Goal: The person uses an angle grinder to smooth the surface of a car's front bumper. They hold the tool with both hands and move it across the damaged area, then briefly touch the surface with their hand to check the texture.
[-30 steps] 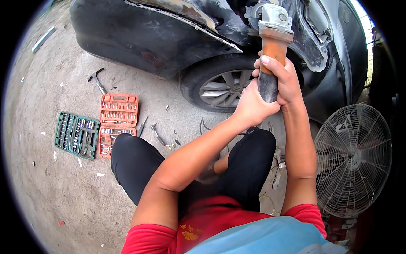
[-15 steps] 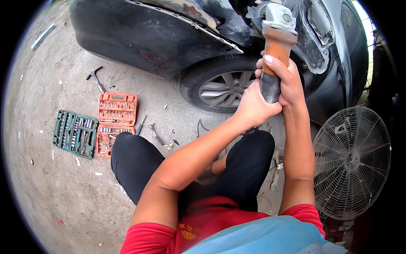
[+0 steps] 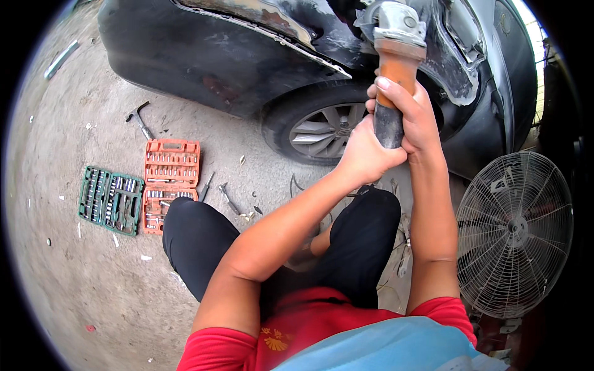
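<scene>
Both of my hands grip an angle grinder with an orange and black body and a dusty metal head. My right hand is wrapped round the orange middle of the body, thumb on top. Lower down, my left hand closes on the black rear end. The grinder's head is up against or just in front of the dark car's bodywork above the rear wheel; whether its disc touches is hidden. Bare, sanded patches show on the panel around the head.
An orange socket set case and a green one lie open on the concrete floor at left. Hand tools, including a T-shaped one, lie nearby. A large wire-caged fan stands close to my right arm. Cables run by my feet.
The grinder and both hands have shifted slightly to the left along the car's panel. My grip on it is the same.
</scene>
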Action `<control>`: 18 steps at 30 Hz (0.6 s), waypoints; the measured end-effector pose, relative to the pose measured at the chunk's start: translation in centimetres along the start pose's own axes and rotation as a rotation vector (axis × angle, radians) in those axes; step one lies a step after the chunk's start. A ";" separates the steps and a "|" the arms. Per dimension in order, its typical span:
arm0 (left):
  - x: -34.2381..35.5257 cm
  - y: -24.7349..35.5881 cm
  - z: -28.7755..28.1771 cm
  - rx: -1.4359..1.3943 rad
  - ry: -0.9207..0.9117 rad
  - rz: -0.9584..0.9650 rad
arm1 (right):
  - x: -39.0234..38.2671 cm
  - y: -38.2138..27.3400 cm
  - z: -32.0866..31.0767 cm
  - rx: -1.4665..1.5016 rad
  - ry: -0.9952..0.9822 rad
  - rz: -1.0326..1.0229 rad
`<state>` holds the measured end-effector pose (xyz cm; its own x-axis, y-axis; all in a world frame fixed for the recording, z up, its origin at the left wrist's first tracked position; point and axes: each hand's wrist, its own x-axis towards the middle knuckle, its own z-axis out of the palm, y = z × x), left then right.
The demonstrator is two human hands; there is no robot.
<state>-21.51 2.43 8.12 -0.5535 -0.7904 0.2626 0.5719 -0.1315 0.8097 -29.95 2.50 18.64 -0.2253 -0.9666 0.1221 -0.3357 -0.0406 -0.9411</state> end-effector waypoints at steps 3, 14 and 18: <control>0.0 -0.1 -0.8 -0.030 0.056 0.051 | 0.7 -0.1 1.2 -0.010 -0.050 -0.018; -0.3 0.3 -0.2 0.000 -0.002 -0.052 | -0.3 0.0 0.4 0.055 0.020 0.002; 0.1 0.3 -0.9 -0.004 0.052 0.023 | 0.4 -0.5 1.3 0.011 -0.032 -0.018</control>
<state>-20.87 1.77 7.86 -0.5080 -0.8232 0.2536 0.5867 -0.1151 0.8016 -28.70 1.77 18.74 -0.1899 -0.9733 0.1288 -0.3296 -0.0604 -0.9422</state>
